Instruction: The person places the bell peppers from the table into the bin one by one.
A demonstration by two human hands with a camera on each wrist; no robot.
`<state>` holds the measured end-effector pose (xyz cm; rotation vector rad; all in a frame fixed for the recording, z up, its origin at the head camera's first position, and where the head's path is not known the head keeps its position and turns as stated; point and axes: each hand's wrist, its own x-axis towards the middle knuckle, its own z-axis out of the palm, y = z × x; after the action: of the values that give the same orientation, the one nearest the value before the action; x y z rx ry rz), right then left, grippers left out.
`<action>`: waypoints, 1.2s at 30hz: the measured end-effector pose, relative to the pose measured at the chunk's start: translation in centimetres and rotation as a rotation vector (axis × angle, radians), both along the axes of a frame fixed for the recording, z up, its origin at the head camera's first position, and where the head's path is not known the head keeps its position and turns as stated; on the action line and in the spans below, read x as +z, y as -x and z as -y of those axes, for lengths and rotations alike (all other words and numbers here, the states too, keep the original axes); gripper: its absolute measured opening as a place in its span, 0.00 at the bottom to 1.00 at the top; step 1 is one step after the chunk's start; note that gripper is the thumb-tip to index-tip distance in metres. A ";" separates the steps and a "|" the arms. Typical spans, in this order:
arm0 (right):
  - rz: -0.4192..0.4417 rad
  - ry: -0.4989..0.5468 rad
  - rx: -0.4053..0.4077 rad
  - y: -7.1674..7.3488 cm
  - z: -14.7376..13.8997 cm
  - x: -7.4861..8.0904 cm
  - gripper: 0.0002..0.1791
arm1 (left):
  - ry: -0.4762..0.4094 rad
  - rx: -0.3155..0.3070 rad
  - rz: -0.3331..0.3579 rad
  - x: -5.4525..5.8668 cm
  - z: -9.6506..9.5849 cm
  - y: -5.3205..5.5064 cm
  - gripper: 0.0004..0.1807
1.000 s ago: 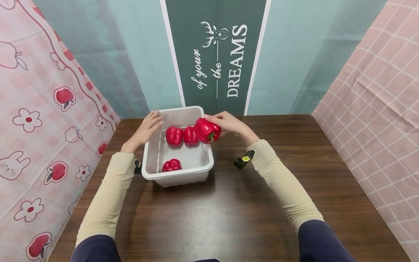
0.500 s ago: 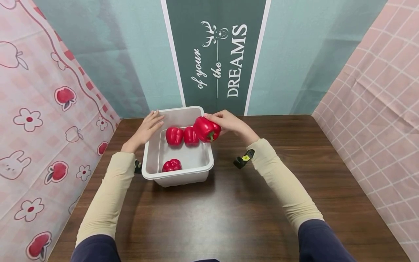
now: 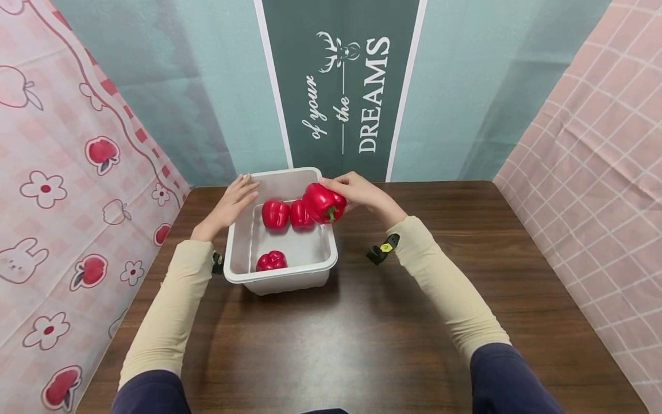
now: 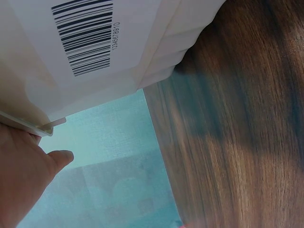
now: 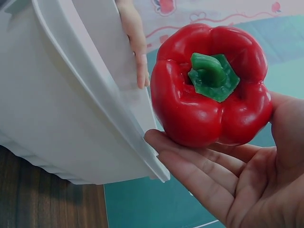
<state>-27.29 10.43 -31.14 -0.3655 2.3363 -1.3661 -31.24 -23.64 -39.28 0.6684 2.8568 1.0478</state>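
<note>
My right hand [image 3: 360, 191] grips a red bell pepper [image 3: 324, 203] above the right rim of a white plastic bin [image 3: 281, 276]. Its green stem [image 5: 213, 76] faces the camera in the right wrist view, with fingers under the pepper. My left hand [image 3: 231, 204] rests on the bin's left rim, fingers extended over the edge. Inside the bin, two red bell peppers sit side by side toward the back, the left one [image 3: 276, 215] and the right one [image 3: 301, 215]. A third bell pepper [image 3: 271, 261] lies near the front wall, partly hidden by it.
The bin stands on a dark wood table [image 3: 351, 345], left of centre toward the back. A blue-green cloth [image 3: 455, 86] hangs behind, with patterned cloth at the left [image 3: 57, 190] and pink checked cloth at the right [image 3: 595, 172]. A barcode label [image 4: 88, 40] marks the bin's outer side.
My right hand has shifted slightly left and away from me with the bell pepper, farther over the bin's rim. The left hand, the bin and the peppers inside have stayed put.
</note>
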 end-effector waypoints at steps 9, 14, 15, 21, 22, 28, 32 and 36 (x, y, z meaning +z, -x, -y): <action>-0.008 0.001 0.011 0.0 0.6 0.2 0.27 | -0.006 -0.008 -0.004 -0.1 0.0 0.1 0.30; -0.001 -0.005 0.012 0.2 0.9 0.0 0.27 | -0.010 -0.013 -0.003 -0.1 0.0 0.1 0.30; -0.002 -0.006 0.012 0.2 1.0 0.0 0.27 | -0.011 -0.014 -0.004 -0.1 0.0 0.1 0.30; -0.007 -0.010 0.018 0.2 1.4 -0.1 0.27 | -0.008 -0.004 -0.005 -0.1 0.0 0.2 0.29; -0.004 -0.010 0.018 0.2 1.4 -0.1 0.28 | -0.005 -0.007 -0.006 -0.1 0.0 0.2 0.29; 0.010 -0.016 0.016 0.2 1.8 -0.3 0.29 | -0.002 -0.009 -0.007 -0.1 0.1 0.1 0.30; 0.006 -0.021 0.018 0.2 2.0 -0.4 0.29 | -0.001 -0.006 -0.007 -0.3 0.1 0.2 0.29; -0.001 -0.020 0.025 0.2 2.3 -0.5 0.29 | -0.008 -0.008 -0.004 -0.4 0.1 0.3 0.30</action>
<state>-27.51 8.12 -31.59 -0.3882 2.3367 -1.3305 -31.55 -23.76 -39.64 0.6830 2.8528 1.0584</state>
